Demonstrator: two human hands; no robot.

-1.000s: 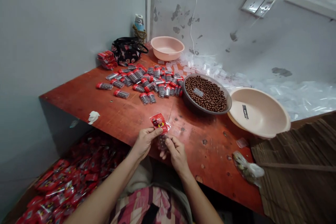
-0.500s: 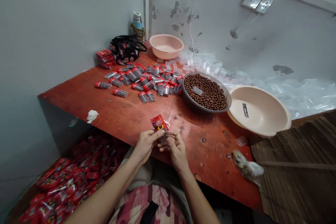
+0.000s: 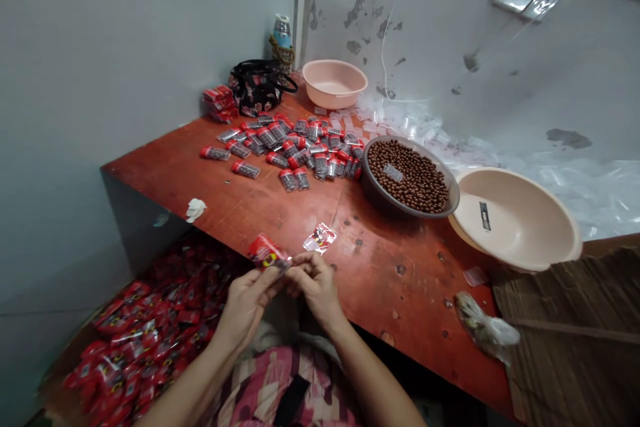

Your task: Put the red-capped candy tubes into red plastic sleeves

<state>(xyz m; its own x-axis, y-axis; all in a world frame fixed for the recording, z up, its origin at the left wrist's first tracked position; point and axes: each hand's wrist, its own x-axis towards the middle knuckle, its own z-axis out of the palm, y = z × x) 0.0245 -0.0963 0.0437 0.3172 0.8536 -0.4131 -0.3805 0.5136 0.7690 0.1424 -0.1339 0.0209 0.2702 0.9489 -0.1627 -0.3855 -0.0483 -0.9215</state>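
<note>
Left hand (image 3: 246, 300) fingers pinch red packet (image 3: 263, 248), its printed end jutting past them. Right hand (image 3: 320, 292) fingers pinch the opposite end. Small wrapper (image 3: 321, 238) lies on surface (image 3: 370, 287) just beyond right fingers; ball-filled bowl (image 3: 373, 192) farther beyond, rightward.

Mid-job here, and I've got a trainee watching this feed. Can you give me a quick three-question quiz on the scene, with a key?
1. What is the main colour of the packet in the left hand?

2. True or false: the grey bowl holds brown balls.

3. Which of these is nearest the flask?
A) the cream basin
B) the handbag
C) the wall socket

Key:
1. Red
2. True
3. B
</note>
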